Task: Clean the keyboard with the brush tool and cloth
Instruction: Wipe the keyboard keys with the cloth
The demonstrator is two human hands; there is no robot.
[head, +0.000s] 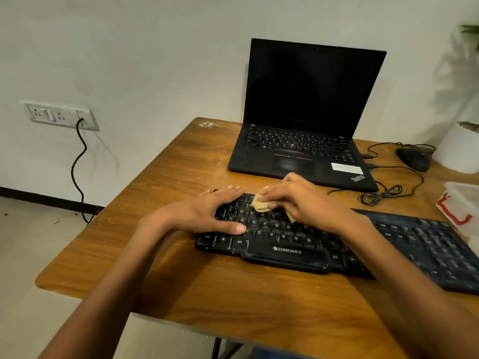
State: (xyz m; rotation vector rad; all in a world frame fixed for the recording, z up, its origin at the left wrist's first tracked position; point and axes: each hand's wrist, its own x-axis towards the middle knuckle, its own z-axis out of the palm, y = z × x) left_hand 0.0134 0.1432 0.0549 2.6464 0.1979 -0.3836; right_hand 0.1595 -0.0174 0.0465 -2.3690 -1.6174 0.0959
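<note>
Tan cloth (260,204) is bunched up in the right hand (303,200). The fingers and thumb curl round it and press it down on the top rows of the black keyboard (272,237). The left hand (207,213) lies flat on the left end of the keyboard. Its fingers are spread out and almost straight, and the thumb rests on the keys near the front. It grips nothing. The keyboard sits in the middle of the brown wooden table (181,164), just in front of the open laptop (305,112).

This looks like the wiping step. To do it well, I think the left hand should hold the keyboard steady so it does not slide. The right hand should rub along each row, one by one, and poke a folded corner of the cloth into the gaps. Soft pushes are best, because the keys are small bumps that can pop off.

The cloth looks soft and crumpled. The keys are hard, shiny little squares with pale letters, and the table has wood lines and pale specks on it. I cannot see the brush tool anywhere.

A second dark keyboard (427,244) lies to the right. A round black mouse (413,158) with a thin looped wire sits farther back.
</note>
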